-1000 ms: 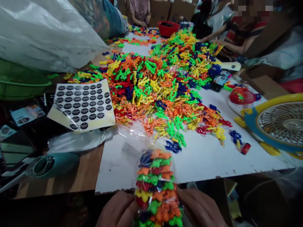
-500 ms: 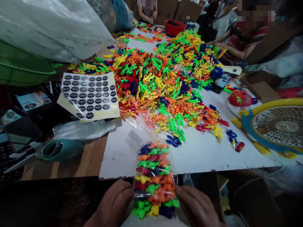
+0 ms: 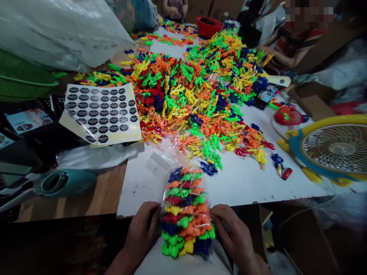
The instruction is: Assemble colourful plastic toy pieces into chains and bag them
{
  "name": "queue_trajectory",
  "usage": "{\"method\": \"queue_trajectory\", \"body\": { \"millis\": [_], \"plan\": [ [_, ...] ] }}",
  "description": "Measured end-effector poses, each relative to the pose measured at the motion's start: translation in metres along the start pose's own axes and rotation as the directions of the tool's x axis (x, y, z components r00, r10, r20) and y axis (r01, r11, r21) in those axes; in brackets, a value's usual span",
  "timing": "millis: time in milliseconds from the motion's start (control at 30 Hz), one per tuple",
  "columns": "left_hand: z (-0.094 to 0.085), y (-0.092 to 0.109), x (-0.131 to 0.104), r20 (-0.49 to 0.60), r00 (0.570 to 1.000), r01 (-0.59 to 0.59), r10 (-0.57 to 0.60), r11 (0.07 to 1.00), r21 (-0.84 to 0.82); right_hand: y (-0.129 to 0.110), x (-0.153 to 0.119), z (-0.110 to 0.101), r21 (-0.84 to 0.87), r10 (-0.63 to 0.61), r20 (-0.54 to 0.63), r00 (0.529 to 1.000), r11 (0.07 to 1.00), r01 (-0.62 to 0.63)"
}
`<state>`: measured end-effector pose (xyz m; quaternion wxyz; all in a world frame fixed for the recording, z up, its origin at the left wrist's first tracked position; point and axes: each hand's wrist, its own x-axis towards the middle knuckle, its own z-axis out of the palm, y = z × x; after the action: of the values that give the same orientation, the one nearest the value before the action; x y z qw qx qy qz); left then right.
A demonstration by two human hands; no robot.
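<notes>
A clear plastic bag (image 3: 186, 210) packed with rows of small coloured plastic toys rests at the table's front edge, over my lap. My left hand (image 3: 145, 225) pinches its left side, and my right hand (image 3: 233, 231) grips the right side; the fingertips are partly hidden by the bag. The bag's clear top end lies on the white board (image 3: 243, 183). Green and yellow toys show at the end closest to me. Beyond the bag spreads a large pile of similar toys (image 3: 177, 95) in orange, green, yellow, red and blue.
Sheets of black oval stickers (image 3: 100, 110) lie left of the pile, above a teal bottle (image 3: 65, 183). A yellow and blue fan (image 3: 338, 149) stands at right. Further back are a red basin (image 3: 209, 27), a green basket (image 3: 25, 80) and two other people.
Both hands have shifted slightly up the bag's sides, still gripping it. The whole view has moved a little, so the table things appear further left.
</notes>
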<state>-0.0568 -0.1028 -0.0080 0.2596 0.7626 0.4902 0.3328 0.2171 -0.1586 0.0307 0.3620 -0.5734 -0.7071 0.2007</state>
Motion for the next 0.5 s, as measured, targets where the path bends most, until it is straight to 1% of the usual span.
{"method": "queue_trajectory", "body": {
  "millis": [100, 167, 200, 233, 300, 367, 400, 433, 500],
  "plan": [
    [-0.01, 0.003, -0.01, 0.098, 0.994, -0.034, 0.042, 0.997, -0.075, 0.0, -0.01, -0.005, 0.061, -0.044, 0.054, 0.998, 0.997, 0.041],
    [-0.015, 0.004, -0.017, 0.147, 0.987, -0.047, 0.059, 0.995, -0.083, 0.0, -0.018, -0.006, 0.124, -0.065, 0.094, 0.993, 0.991, 0.053],
    [-0.016, 0.003, -0.018, 0.161, 0.986, -0.036, 0.047, 0.997, -0.07, 0.0, -0.02, -0.006, 0.141, -0.061, 0.107, 0.992, 0.989, 0.046],
    [-0.014, 0.002, -0.019, 0.162, 0.987, -0.005, 0.013, 0.999, -0.05, 0.001, -0.022, -0.004, 0.144, -0.04, 0.106, 0.994, 0.989, 0.025],
    [-0.008, -0.001, -0.017, 0.119, 0.987, 0.113, -0.113, 0.994, 0.001, 0.004, -0.021, 0.001, 0.133, 0.053, 0.068, 0.996, 0.989, -0.062],
    [0.001, -0.002, -0.011, 0.076, 0.965, 0.25, -0.252, 0.968, 0.036, 0.008, -0.015, 0.007, 0.133, 0.143, 0.019, 0.99, 0.981, -0.144],
    [0.004, -0.001, -0.006, 0.075, 0.949, 0.303, -0.306, 0.952, 0.048, 0.01, -0.011, 0.009, 0.143, 0.164, 0.015, 0.986, 0.976, -0.165],
    [0.007, 0.001, -0.001, 0.094, 0.935, 0.337, -0.342, 0.939, 0.06, 0.011, -0.007, 0.012, 0.157, 0.172, 0.03, 0.985, 0.972, -0.175],
    [0.01, 0.009, 0.009, 0.174, 0.912, 0.364, -0.371, 0.929, 0.069, 0.012, -0.001, 0.017, 0.18, 0.159, 0.129, 0.979, 0.967, -0.181]
  ]
}}
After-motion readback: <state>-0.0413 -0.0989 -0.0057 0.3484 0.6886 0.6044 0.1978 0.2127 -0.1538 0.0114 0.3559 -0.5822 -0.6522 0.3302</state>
